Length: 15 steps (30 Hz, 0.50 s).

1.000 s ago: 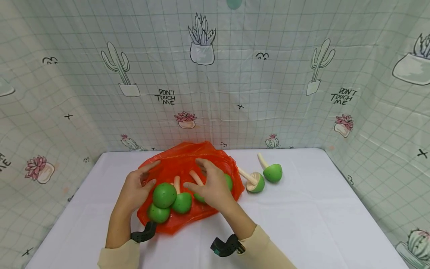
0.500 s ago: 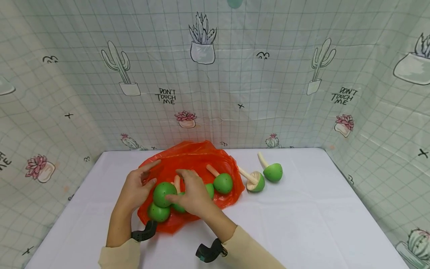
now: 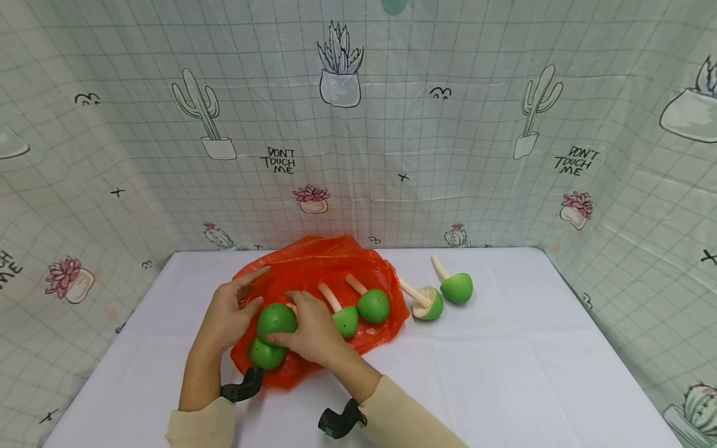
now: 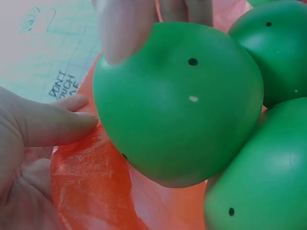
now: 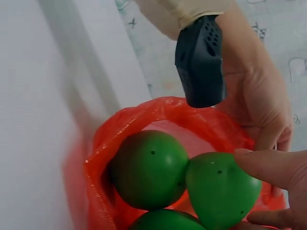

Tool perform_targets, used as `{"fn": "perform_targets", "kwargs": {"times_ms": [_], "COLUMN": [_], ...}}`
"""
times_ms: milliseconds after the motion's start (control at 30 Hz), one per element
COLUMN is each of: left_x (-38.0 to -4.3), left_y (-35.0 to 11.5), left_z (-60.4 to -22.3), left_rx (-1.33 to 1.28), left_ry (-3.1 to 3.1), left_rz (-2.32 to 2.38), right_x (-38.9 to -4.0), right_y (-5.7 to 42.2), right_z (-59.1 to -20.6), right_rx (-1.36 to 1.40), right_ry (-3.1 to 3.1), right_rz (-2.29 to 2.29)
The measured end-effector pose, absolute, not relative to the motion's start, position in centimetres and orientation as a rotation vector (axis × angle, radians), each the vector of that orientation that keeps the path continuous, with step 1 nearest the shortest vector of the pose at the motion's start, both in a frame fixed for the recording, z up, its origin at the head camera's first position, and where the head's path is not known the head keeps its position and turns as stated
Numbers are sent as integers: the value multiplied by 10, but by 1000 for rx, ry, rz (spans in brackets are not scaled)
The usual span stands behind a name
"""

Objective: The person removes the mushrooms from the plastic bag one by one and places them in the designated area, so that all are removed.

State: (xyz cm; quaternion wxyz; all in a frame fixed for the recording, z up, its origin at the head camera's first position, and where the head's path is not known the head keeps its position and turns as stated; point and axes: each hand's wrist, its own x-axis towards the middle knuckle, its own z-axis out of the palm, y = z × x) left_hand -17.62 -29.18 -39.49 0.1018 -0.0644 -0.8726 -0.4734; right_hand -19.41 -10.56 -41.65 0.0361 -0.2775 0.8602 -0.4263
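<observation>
A red plastic bag (image 3: pixel 313 264) lies with its mouth facing up, several green-capped toy mushrooms inside it. My left hand (image 3: pixel 228 314) holds the bag's left rim; in the left wrist view its thumb (image 4: pixel 72 128) lies against the red plastic. My right hand (image 3: pixel 315 330) reaches into the bag and grips one toy mushroom (image 3: pixel 274 322) by its green cap, thumb on the near side and fingers on the far side. Another toy mushroom (image 3: pixel 266 354) touches it from below. The right hand covers a further mushroom in the head view.
Right of my hand in the bag lie two more toy mushrooms, a nearer one (image 3: pixel 346 322) and a farther one (image 3: pixel 373 305). On the white table (image 3: pixel 482 373), outside the bag, are a tipped mushroom (image 3: pixel 428 305) and another mushroom (image 3: pixel 456 289). Printed cloth walls (image 3: pixel 482 155) surround the table.
My right hand has moved left across the bag, from the right-hand mushrooms to the left one, and now has thumb and fingers around its cap. My left hand stays in place.
</observation>
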Motion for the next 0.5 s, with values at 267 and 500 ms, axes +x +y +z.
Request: {"fn": "perform_targets", "kwargs": {"times_ms": [267,500], "left_x": [-175,-176], "left_y": [-292,-292], "left_z": [-394,-394], "left_rx": [-190,-192], "left_ry": [-2576,-2580], "left_rz": [-1393,-1397], "right_x": [-193,-193], "right_y": [-109,-112], "right_z": [-422,-426], "right_rx": [-839,-807], "right_ry": [2635,2637], "right_rz": [-1278,-1262]}}
